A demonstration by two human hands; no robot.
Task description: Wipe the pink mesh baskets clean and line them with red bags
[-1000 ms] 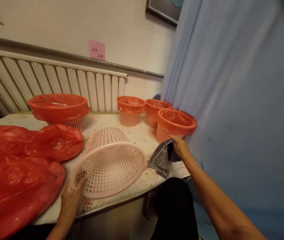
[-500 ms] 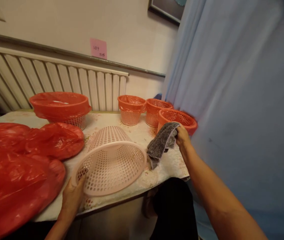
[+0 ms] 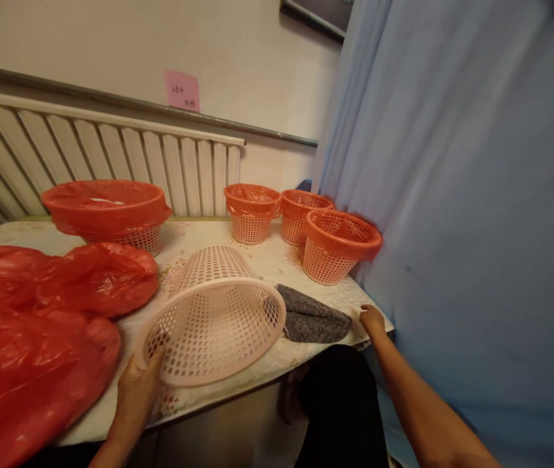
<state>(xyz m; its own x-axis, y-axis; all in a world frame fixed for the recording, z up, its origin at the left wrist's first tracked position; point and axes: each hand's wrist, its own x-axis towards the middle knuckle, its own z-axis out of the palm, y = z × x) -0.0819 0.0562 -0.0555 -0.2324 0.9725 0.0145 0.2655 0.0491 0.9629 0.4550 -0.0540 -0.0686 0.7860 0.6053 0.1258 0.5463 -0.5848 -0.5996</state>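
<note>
A pale pink perforated plastic basket (image 3: pixel 218 331) lies on its side, its wide mouth facing me. My left hand (image 3: pixel 136 390) grips its rim at the lower left, thumb inside and the other fingers mostly hidden. A dark grey cloth (image 3: pixel 313 317) lies folded on the table just right of the basket. My right hand (image 3: pixel 373 320) is beside the cloth's right end, at the table edge, apart from it and holding nothing; its fingers are slightly spread.
Red plastic bags (image 3: pixel 37 344) are heaped at the left. A large red-lined basket (image 3: pixel 106 211) stands behind them. Several smaller red-lined baskets, one nearest the curtain (image 3: pixel 328 263), stand at the back right. A blue curtain (image 3: pixel 452 227) hangs along the table's right side.
My right hand has let go of the grey cloth, which now lies on the table, and has moved down toward the near right edge. My left hand stays on the basket rim.
</note>
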